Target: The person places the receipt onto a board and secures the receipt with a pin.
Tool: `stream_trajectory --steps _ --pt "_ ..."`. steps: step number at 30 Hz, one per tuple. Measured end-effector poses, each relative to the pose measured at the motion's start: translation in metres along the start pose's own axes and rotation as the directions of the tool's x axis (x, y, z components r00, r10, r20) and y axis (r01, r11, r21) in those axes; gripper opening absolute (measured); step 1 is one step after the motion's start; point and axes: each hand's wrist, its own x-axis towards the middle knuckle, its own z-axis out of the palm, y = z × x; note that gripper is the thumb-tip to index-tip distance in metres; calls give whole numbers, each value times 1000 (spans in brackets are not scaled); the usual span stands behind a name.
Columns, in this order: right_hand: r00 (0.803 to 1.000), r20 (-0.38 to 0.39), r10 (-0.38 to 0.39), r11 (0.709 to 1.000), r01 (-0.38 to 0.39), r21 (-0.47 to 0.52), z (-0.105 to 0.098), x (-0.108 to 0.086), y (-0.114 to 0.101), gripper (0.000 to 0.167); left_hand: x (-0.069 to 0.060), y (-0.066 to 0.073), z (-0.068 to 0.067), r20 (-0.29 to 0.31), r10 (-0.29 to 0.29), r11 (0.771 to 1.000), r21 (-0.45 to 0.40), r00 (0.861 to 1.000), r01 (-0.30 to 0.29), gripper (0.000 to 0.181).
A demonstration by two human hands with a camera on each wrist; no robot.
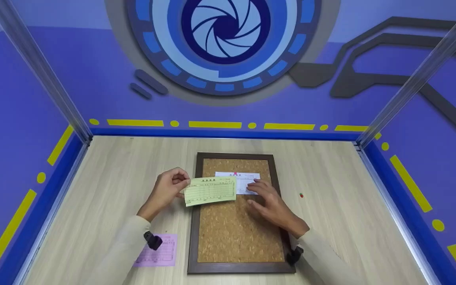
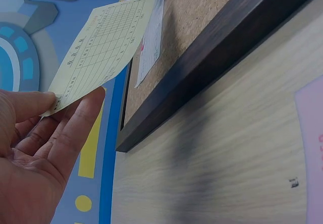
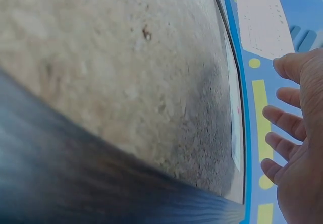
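A pale green printed form [image 1: 210, 190] is pinched by its left end between the thumb and fingers of my left hand [image 1: 168, 187]. It is held above the cork board [image 1: 240, 233], which lies in a dark brown wooden frame. Under it, partly hidden, a white form [image 1: 247, 179] lies on the upper part of the cork, with a pink pin [image 1: 235, 173] at its top edge. My right hand [image 1: 269, 204] hovers over the board's right side, fingers spread and holding nothing. In the right wrist view its fingers are apart from the green form [image 3: 265, 19].
On the table left of the board lies a pink form [image 1: 166, 251], partly covered by the left sleeve. To the board's right is a tiny red and green object [image 1: 301, 195]. Blue and purple panels [image 1: 228, 107] enclose the table [image 1: 331, 178] at the back and sides.
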Motion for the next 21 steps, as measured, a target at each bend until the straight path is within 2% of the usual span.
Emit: stream_trajectory --steps 7,15,21 --pt "1000 6 -12 1000 12 -4 1 1 -3 39 1 3 5 0 9 1000 -16 1000 -9 6" --pt "999 34 19 1000 -20 12 -2 1 -7 40 2 6 13 4 13 1000 1 1000 -13 7" --pt "1000 25 7 1000 -8 9 -3 1 -9 39 2 8 16 14 14 1000 -9 1000 -14 6"
